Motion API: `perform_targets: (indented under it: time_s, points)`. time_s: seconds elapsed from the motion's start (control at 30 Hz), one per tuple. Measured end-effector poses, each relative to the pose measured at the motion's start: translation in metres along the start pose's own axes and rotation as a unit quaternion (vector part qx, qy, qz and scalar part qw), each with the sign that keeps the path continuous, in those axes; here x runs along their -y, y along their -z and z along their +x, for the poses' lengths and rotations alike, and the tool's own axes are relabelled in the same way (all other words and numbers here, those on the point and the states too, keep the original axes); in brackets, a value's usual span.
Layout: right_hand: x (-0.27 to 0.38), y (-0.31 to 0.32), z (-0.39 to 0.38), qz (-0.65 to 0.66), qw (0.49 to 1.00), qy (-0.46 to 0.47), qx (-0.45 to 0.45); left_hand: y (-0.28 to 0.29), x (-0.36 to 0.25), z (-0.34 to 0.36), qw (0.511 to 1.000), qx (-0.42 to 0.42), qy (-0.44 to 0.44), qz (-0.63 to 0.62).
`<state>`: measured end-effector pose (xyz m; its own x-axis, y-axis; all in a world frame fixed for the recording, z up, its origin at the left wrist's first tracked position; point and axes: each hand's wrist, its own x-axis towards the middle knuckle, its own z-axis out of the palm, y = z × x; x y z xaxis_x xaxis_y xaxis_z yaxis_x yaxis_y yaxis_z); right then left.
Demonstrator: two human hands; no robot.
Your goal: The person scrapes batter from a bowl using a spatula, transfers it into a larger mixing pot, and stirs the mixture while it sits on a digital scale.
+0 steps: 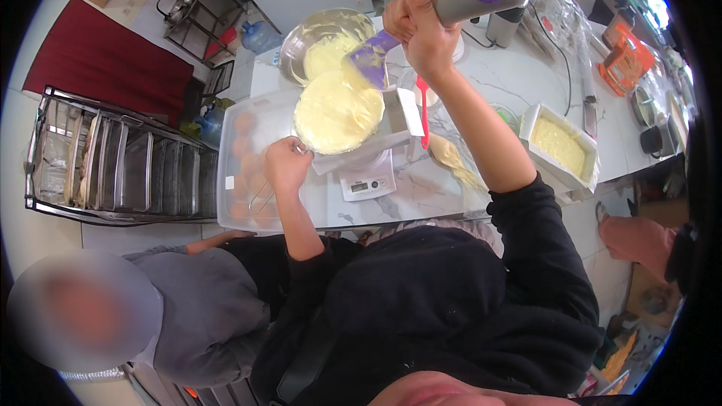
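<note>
My right hand (425,26) is closed round the thick grey handle of a spatula (368,60). Its purple blade, smeared with batter, rests against pale yellow batter (338,113) heaped in a round vessel. My left hand (287,165) pinches that vessel's near-left side, where a thin wire loop handle (262,199) sticks out below my fingers. The batter hides most of the vessel. Beneath it, a white-lined loaf tin (406,113) sits over a white digital scale (367,180). Just behind, a steel mixing bowl (297,34) tilts, with more batter inside.
A clear plastic bin (224,173) with brown eggs stands at left, beside a rack of trays (135,165). Rightward lie a red spatula (423,113), a batter-filled piping bag (451,158), a filled loaf tin (560,143) and an orange packet (626,60). Another person (203,301) stands at my left.
</note>
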<state>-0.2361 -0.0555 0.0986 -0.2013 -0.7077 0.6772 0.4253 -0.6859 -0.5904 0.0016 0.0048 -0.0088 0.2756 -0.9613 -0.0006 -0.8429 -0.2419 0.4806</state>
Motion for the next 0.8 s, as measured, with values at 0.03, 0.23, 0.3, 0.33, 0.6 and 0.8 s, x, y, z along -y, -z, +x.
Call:
perform_targets:
  time_s: [0.03,0.23,0.3,0.33,0.6,0.8]
  points:
    - [-0.004,0.002,0.001,0.001,1.0,0.001,0.0,0.001,-0.001,0.0,1.0,0.001,-0.006,0.002]
    - [-0.026,0.007,0.002,0.135,0.989,-0.007,0.064,-0.002,0.0,-0.002,1.0,0.001,-0.029,-0.011]
    - [-0.026,0.0,-0.005,0.106,0.991,-0.027,0.078,-0.004,0.002,-0.001,0.999,0.003,-0.035,-0.023]
    - [-0.023,0.0,-0.007,0.106,0.991,-0.027,0.078,-0.004,0.001,0.0,0.999,0.004,-0.032,-0.016]
    - [-0.006,0.001,0.014,0.187,0.967,-0.063,0.162,-0.002,-0.005,-0.001,1.0,0.008,-0.013,0.022]
    - [-0.016,-0.025,-0.001,0.176,0.963,-0.14,0.151,0.0,-0.009,-0.003,1.0,0.012,-0.019,-0.002]
